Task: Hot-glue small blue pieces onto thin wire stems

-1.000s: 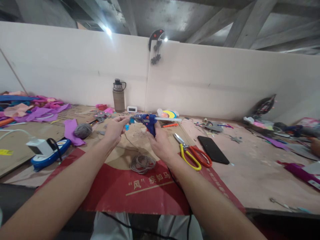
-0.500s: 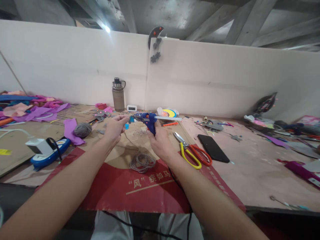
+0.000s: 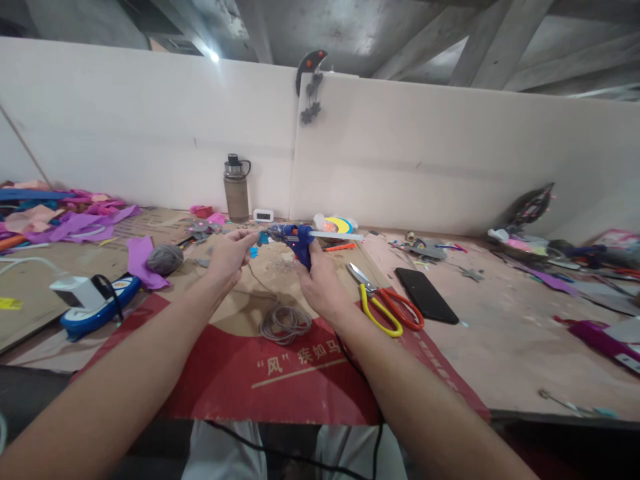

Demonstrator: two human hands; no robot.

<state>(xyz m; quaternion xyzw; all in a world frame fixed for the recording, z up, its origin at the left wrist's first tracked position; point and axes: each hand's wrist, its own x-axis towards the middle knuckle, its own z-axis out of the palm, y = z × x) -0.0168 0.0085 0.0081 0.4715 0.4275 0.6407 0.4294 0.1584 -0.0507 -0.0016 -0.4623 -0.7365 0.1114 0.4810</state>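
Note:
My right hand (image 3: 320, 275) is wrapped round the handle of a blue hot glue gun (image 3: 301, 245). A pale glue stick (image 3: 337, 236) sticks out of its back end, and the nozzle points left. In a pinch, my left hand (image 3: 231, 255) holds a small blue piece (image 3: 263, 237) right at the nozzle; whether the two touch I cannot tell. A thin grey cord (image 3: 256, 275) hangs from near my left fingers. It runs down to a loose coil of grey cord (image 3: 285, 325) on the red and tan cardboard (image 3: 240, 387).
Right of my hands lie scissors (image 3: 383, 307) with yellow and red handles and a black phone (image 3: 426, 295). To the left are a grey yarn ball (image 3: 165, 259), a blue power strip (image 3: 103, 319) and purple scraps (image 3: 90, 227). A bottle (image 3: 236, 193) stands by the white partition (image 3: 425, 147).

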